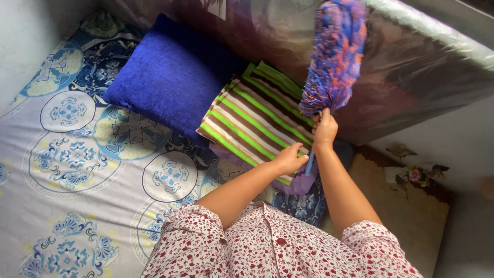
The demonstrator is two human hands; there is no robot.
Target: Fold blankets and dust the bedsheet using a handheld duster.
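Note:
My right hand (324, 129) grips the blue handle of a fluffy blue, purple and orange duster (334, 54), whose head points up against a dark mattress wrapped in clear plastic (411, 67). My left hand (290, 158) rests with bent fingers on the near edge of a folded cloth with green, brown and white stripes (252, 121). That cloth lies on the bed next to a blue pillow (172, 74).
The bed sheet (77, 154) has blue and yellow round patterns on a pale ground. A beige rug (406, 216) covers the floor at the right, with a small bunch of artificial flowers (417, 175) by the wall.

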